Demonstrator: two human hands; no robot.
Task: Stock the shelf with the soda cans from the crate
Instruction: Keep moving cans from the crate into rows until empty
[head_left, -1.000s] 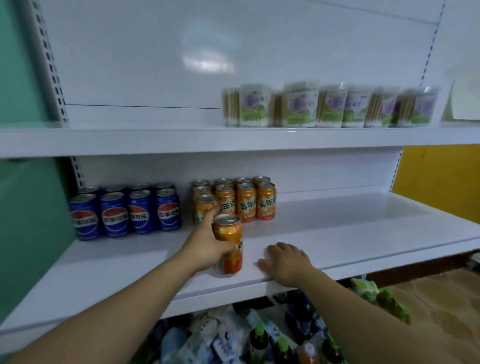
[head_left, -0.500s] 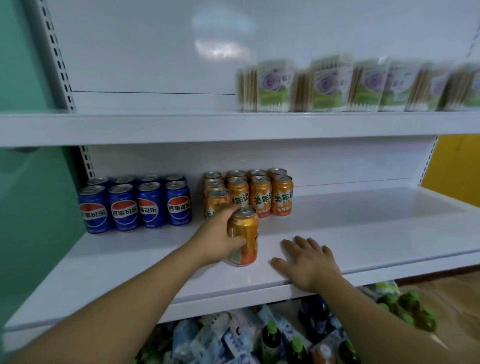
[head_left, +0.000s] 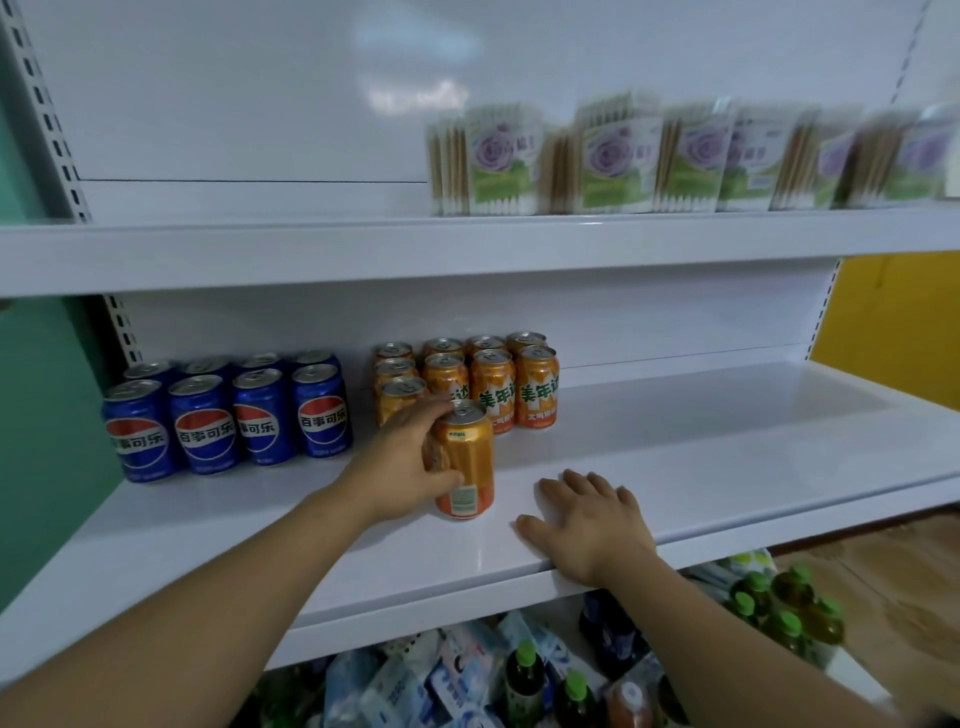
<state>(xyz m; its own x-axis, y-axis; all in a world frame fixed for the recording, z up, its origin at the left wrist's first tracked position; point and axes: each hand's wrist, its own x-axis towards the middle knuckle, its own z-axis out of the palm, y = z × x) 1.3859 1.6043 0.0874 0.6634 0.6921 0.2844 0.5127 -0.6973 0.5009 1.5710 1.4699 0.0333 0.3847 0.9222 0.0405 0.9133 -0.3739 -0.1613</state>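
My left hand (head_left: 410, 457) is wrapped around an orange soda can (head_left: 466, 462) that stands upright on the white middle shelf (head_left: 701, 457). Just behind it is a block of several orange cans (head_left: 514, 387), and to their left a block of several blue cola cans (head_left: 228, 415). My right hand (head_left: 589, 522) lies flat on the shelf's front edge, fingers spread, holding nothing. The crate is out of view.
The upper shelf (head_left: 311, 249) holds several packs with purple flower labels (head_left: 618, 161) on its right half. Below the middle shelf lie green-capped bottles (head_left: 524, 670) and assorted packets. A green wall borders the left, a yellow wall (head_left: 898, 322) the right.
My left hand has pushed the orange can farther back on the shelf, closer to the other orange cans. My right hand stays resting on the shelf edge. The camera has shifted.
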